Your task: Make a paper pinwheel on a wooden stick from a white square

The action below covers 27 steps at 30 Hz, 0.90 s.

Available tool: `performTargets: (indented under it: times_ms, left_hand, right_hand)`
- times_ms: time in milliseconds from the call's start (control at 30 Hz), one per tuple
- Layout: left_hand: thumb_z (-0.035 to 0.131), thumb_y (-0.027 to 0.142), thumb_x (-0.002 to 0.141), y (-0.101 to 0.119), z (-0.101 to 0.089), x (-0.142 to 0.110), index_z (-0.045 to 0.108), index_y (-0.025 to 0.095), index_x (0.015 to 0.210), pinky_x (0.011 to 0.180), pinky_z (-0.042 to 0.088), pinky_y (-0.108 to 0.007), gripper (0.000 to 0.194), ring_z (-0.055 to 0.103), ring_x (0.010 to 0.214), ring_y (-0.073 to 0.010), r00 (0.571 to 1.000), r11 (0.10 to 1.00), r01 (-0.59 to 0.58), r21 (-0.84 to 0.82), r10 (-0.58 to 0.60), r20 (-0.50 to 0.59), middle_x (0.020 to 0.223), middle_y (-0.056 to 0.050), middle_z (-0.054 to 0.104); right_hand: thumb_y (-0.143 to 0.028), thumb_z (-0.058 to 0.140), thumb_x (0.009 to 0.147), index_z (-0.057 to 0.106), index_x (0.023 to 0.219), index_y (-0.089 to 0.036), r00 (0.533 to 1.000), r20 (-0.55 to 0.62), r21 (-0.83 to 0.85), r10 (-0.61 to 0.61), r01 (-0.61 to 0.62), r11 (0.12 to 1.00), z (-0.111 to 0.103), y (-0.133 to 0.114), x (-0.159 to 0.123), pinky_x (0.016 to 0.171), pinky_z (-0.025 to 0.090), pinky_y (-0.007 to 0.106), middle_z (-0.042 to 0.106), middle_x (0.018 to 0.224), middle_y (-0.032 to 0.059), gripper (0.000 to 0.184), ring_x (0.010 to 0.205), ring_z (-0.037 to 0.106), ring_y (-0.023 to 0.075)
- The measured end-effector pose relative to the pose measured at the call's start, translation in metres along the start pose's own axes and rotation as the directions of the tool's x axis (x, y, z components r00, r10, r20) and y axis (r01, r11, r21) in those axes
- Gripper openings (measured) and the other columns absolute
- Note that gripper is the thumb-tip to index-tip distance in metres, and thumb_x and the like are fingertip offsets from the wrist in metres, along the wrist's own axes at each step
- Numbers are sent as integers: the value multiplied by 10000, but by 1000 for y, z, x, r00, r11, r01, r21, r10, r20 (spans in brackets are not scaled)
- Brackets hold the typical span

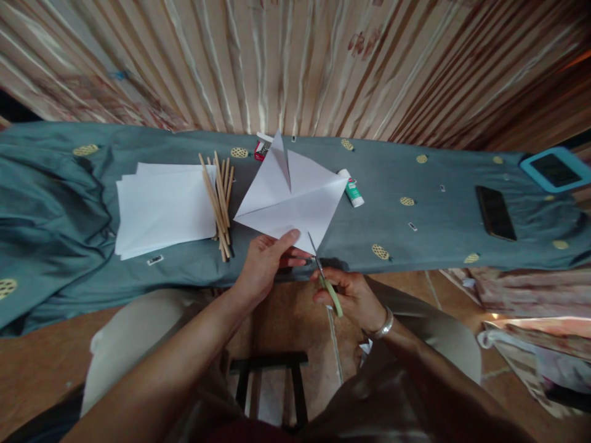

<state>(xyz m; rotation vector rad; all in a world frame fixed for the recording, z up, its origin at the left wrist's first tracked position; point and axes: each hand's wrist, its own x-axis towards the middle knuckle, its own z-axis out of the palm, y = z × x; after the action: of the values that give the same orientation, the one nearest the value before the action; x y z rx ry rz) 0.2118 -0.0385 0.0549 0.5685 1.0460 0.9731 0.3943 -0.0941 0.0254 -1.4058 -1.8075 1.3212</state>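
So the white paper (295, 212), creased with a flap sticking up, is mid-table over the blue-green cloth (443, 227), near corner pinched between the left hand's (264, 261) thumb and fingers. The right hand (355, 296) is curled round the green-handled scissors (329, 291), one blade showing over that corner. Containers? A green-and-white glue tube (354, 193) by the right corner, plus a small red box (261, 150), partly covered. Can't see inside either.
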Motion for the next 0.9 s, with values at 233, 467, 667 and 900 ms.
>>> performTargets:
  times_ms: [233, 467, 667, 900]
  left_hand:
    - [816, 268, 558, 7, -7, 7, 693, 147, 810, 593, 529, -216, 305, 662, 766, -161, 983, 991, -135, 0, 134, -124, 911, -44, 738]
    - [782, 215, 575, 8, -4, 5, 687, 170, 844, 634, 520, -239, 289, 658, 763, -160, 971, 981, -188, 57, 194, -137, 883, -30, 735]
    - [780, 235, 586, 3, -8, 7, 673, 175, 817, 711, 521, -268, 262, 657, 794, -162, 971, 976, -202, 87, 211, -113, 914, -24, 728]
    - [797, 291, 578, -2, -9, 6, 641, 168, 670, 664, 512, -281, 219, 630, 678, -161, 983, 977, -166, 136, 175, -61, 776, -17, 707]
  right_hand:
    - [-577, 654, 775, 669, 904, -160, 1000, 1, 0, -2, 2, 1000, 1, 1, -1, 512, 365, 224, 535, 577, -33, 436, 513, 428, 96]
    - [-543, 664, 781, 673, 918, -160, 1000, 1, 10, -21, 21, 1000, -1, -2, -1, 503, 361, 220, 513, 563, -42, 407, 498, 410, 90]
    - [-557, 631, 797, 662, 952, -155, 1000, 27, -5, -14, 14, 1000, -3, -3, -1, 535, 385, 235, 539, 587, -30, 431, 518, 450, 103]
    - [-594, 598, 798, 658, 958, -163, 1000, 21, -8, -9, 9, 1000, -4, -3, -2, 525, 357, 244, 514, 591, -30, 463, 516, 422, 105]
